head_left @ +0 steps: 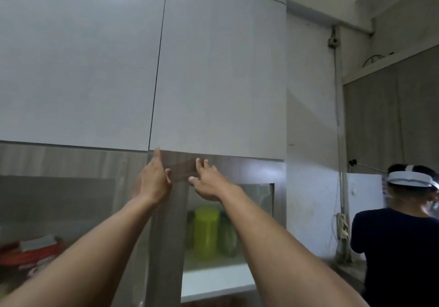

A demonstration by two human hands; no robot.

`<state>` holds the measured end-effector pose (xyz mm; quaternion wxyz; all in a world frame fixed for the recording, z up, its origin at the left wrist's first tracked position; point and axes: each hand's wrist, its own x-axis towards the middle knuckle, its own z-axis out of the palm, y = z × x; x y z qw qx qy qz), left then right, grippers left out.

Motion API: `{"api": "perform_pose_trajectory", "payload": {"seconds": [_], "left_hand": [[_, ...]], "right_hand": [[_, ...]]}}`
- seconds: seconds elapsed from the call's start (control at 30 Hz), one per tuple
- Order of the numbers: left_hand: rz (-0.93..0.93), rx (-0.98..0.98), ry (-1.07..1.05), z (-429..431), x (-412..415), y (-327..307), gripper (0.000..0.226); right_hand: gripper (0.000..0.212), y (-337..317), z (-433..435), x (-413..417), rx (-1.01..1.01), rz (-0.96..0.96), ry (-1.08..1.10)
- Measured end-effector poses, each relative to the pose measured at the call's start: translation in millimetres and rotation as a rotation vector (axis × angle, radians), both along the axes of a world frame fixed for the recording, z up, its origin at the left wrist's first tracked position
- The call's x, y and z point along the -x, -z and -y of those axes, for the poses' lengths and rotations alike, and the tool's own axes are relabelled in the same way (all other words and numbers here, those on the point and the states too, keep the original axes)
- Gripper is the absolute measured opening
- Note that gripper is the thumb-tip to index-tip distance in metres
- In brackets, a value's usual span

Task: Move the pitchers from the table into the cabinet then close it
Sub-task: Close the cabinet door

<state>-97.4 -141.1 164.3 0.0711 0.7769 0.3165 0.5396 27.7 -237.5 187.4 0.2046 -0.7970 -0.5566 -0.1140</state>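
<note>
Both my arms reach up to the wooden-framed glass cabinet door (166,223). My left hand (154,178) presses on the door frame's top left corner, fingers pointing up toward the white upper cabinets. My right hand (207,179) lies flat on the frame's top rail, fingers spread. Neither hand holds anything. Behind the glass, a yellow-green pitcher (206,233) stands on the white shelf (218,280), with a darker green pitcher (228,237) just to its right. The view is motion-blurred.
Two white upper cabinet doors (213,81) fill the space above. Red and white items (31,249) show behind the glass at lower left. Another person (401,240) in a dark shirt and white headband stands at the right by a white wall with cables.
</note>
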Motion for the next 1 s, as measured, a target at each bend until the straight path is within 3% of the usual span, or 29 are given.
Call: {"api": "perform_pose_trajectory", "payload": {"seconds": [0.07, 0.23, 0.4, 0.8, 1.0], "left_hand": [[-0.019, -0.019, -0.105, -19.5, -16.9, 3.2, 0.073], [-0.322, -0.189, -0.432, -56.2, -56.3, 12.2, 0.080], [-0.422, -0.127, -0.432, -91.7, -95.3, 27.2, 0.074], [-0.383, -0.082, -0.341, -150.2, -130.3, 46.8, 0.073], [-0.365, -0.096, -0.358, -155.4, -139.1, 50.2, 0.077]], "right_hand": [[0.072, -0.7, -14.2, -24.1, -0.003, -0.013, 0.012], [0.073, 6.4, -46.4, -71.1, 0.003, -0.001, 0.006], [0.074, 19.7, -79.4, -107.3, -0.038, 0.051, -0.021], [0.064, 41.8, -131.9, -158.8, -0.146, 0.105, -0.070], [0.070, 45.4, -137.4, -165.0, -0.159, 0.124, -0.078]]}}
